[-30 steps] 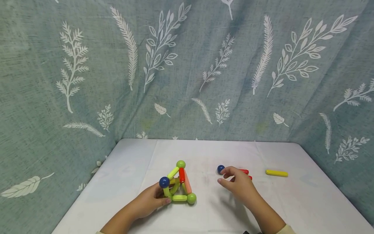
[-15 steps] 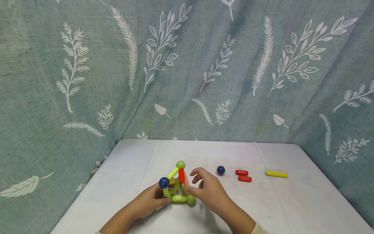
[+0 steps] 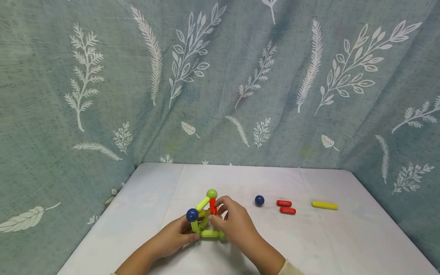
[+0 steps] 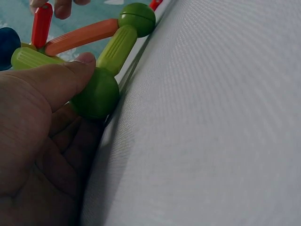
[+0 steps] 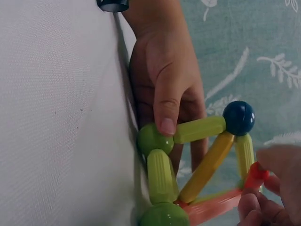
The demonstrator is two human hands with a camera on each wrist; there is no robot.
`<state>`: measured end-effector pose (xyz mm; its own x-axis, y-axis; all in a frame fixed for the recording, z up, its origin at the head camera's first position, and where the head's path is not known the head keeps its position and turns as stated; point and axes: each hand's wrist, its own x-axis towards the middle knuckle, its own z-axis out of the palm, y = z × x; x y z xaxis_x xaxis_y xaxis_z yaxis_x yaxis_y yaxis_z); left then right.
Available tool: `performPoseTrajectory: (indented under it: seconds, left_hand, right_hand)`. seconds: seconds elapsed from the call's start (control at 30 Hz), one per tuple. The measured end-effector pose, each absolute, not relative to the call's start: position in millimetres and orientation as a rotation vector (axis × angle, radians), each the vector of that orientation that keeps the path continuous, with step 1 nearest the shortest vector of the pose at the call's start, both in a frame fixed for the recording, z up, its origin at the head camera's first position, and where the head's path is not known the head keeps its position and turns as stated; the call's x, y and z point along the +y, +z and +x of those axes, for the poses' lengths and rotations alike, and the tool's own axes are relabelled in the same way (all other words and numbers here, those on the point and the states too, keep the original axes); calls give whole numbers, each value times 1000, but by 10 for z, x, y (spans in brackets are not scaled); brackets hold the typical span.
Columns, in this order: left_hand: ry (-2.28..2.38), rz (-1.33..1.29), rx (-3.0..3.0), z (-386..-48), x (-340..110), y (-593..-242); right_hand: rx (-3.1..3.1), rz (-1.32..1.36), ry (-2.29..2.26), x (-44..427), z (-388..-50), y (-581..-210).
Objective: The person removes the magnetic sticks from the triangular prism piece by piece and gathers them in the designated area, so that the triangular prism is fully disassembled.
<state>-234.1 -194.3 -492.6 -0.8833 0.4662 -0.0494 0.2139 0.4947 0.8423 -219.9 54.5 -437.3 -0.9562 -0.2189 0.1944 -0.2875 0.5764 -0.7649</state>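
A frame of toy magnetic rods and balls stands on the table in the head view, with a blue ball (image 3: 192,215) at its left and a green ball (image 3: 212,194) at its top. My left hand (image 3: 173,237) grips its lower left corner; in the left wrist view the thumb presses by a green ball (image 4: 96,94) and a yellow-green rod (image 4: 116,49). My right hand (image 3: 238,222) pinches a short red magnetic rod (image 3: 213,206) on the frame between thumb and fingers. An orange rod (image 5: 214,207) and a yellow rod (image 5: 207,168) show in the right wrist view.
Right of the frame lie a loose blue ball (image 3: 259,201), two short red rods (image 3: 287,210) and a long yellow rod (image 3: 324,205). Behind the white table (image 3: 343,236) hangs a leaf-patterned green cloth (image 3: 213,95).
My right hand has moved left, from beside the loose blue ball to the frame, and now pinches its short red magnetic rod. My left hand keeps its grip in place.
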Motion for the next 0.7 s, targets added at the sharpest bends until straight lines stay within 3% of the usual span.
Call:
performPoseTrajectory:
  seconds: [0.37, 0.7]
  left_hand:
    - [1306, 513, 2481, -2322, -1936, -4950]
    - [1301, 501, 2476, -2339, -1921, -4928]
  right_hand:
    - [-2675, 297, 1401, 563, -2192, -4349]
    - [-2504, 101, 1719, 709, -2364, -4421]
